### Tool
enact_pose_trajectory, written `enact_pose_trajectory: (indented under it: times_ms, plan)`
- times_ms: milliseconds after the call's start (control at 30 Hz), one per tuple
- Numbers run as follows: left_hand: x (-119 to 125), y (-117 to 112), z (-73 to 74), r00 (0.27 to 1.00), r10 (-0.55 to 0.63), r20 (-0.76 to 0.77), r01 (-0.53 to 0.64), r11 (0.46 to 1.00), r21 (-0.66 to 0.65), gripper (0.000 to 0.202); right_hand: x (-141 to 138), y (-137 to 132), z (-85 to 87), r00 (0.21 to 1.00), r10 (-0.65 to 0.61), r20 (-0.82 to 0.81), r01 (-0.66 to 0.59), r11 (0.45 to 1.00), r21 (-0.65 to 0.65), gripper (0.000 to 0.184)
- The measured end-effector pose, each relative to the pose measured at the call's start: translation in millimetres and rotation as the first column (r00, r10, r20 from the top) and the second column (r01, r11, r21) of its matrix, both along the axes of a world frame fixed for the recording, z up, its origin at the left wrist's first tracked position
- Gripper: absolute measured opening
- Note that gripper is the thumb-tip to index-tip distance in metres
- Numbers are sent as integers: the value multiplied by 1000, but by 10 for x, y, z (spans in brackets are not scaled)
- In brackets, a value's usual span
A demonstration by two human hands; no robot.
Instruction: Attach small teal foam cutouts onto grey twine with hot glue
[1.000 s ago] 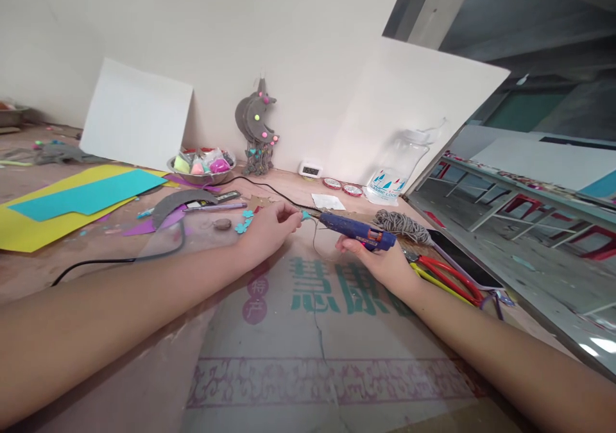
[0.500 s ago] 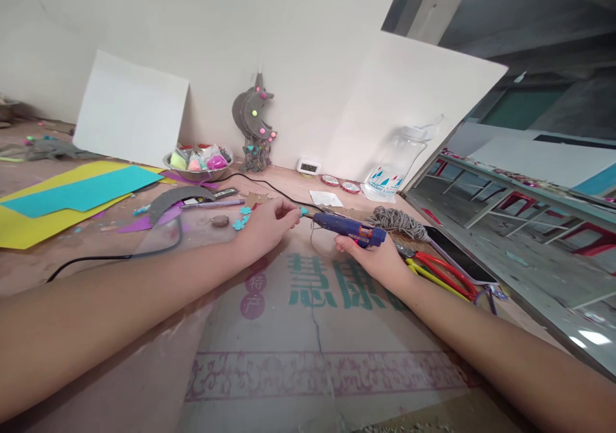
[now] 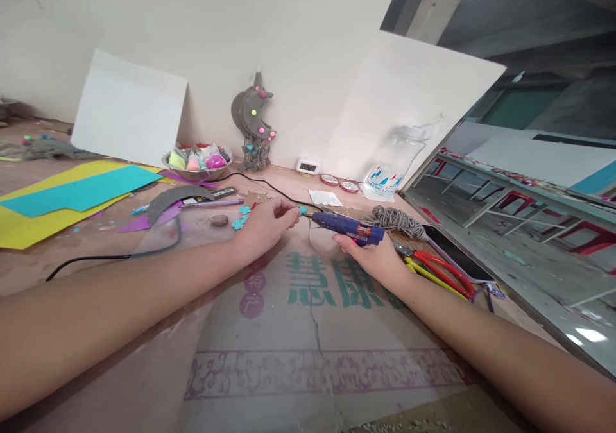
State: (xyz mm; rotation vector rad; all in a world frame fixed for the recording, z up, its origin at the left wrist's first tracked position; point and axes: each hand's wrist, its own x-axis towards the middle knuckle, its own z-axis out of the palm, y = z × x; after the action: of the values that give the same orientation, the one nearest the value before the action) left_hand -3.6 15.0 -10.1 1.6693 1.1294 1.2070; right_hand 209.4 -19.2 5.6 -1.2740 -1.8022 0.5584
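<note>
My left hand pinches a small teal foam piece at its fingertips, resting on the table. My right hand grips a blue hot glue gun whose nozzle points left, almost touching the teal piece. A thin grey string loops on the table below the nozzle. More small teal cut-outs lie just left of my left hand. The gun's black cord runs back toward the wall.
A bundle of grey yarn, red and yellow scissors and a dark phone lie to the right. A metal bowl of coloured clay, a grey moon ornament, a plastic jar, yellow and teal sheets.
Both hands stay nearly in place; the glue gun nozzle has closed slightly toward the teal piece. The view has shifted a little.
</note>
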Motion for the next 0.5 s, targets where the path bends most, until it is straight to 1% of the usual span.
enact_pose_trajectory:
  times_ms: [200,500]
  plan:
    - [-1,-9,17,1000,-7,14,7,1000,-2,21,-25,-9,15,1000,-19,-13,20,1000,24,24]
    - [3,-28,32,999,-12,30,13,1000,-14,19,-29,-10,6,999,-44,-22,44,999,-3,27]
